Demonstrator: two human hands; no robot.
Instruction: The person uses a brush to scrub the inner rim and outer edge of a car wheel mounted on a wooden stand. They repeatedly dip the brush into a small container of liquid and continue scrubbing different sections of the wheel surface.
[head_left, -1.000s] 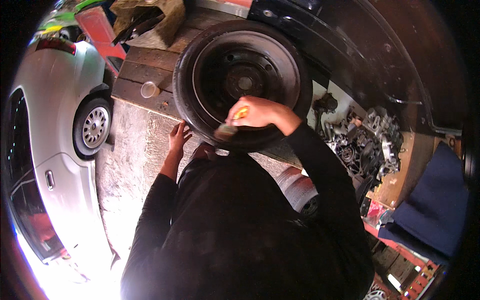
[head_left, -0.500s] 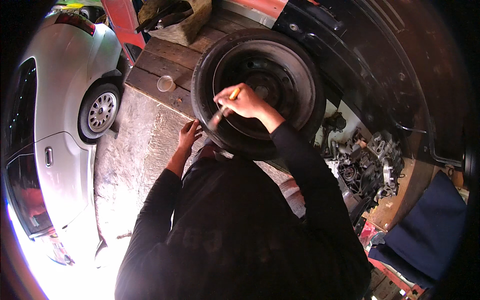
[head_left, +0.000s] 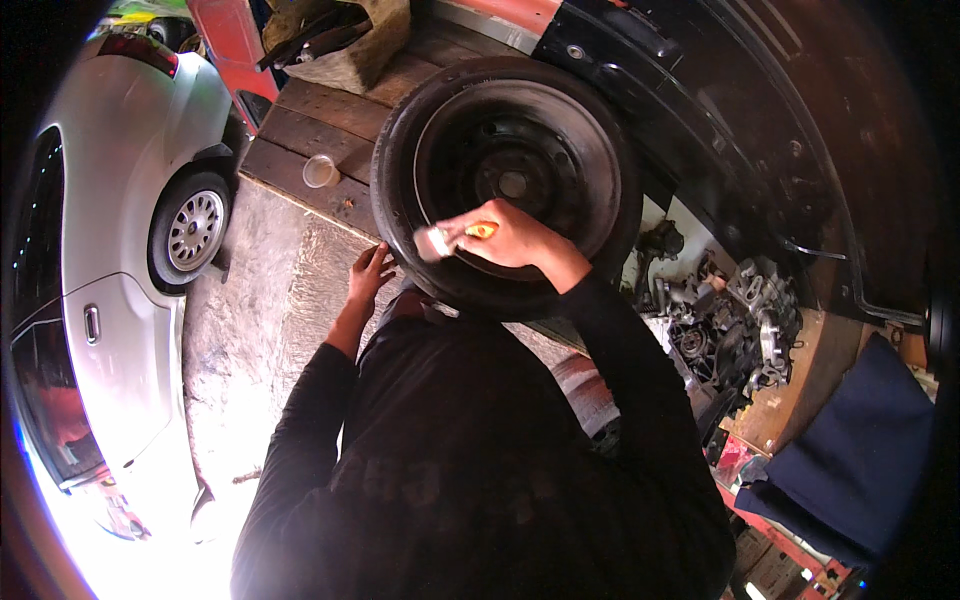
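A black tire (head_left: 398, 185) on a dark steel wheel (head_left: 594, 130) lies flat on the wooden bench. Over the near left part of its sidewall, my right hand (head_left: 512, 236) is closed around the yellow handle of a paintbrush (head_left: 433, 244). The bristles point left and are at the sidewall, slightly blurred; whether they touch it I cannot tell. My left hand (head_left: 368, 276) is at the tire's near left edge, fingers apart and holding nothing, with the fingertips at the rubber. A small clear plastic cup (head_left: 321, 171) stands on the planks left of the tire.
On the wooden bench (head_left: 325, 110), a worn container (head_left: 350, 65) of tools sits at the back. Greasy engine parts (head_left: 735, 320) lie to the right, below a large dark body panel (head_left: 720, 130). Dark blue cloth (head_left: 850, 440) hangs at lower right. A silver car (head_left: 120, 250) stands left.
My right hand has moved down and slightly right, and the brush now points left with its bristles shown side-on. My left hand stays at the tire edge. The whole view has shifted slightly.
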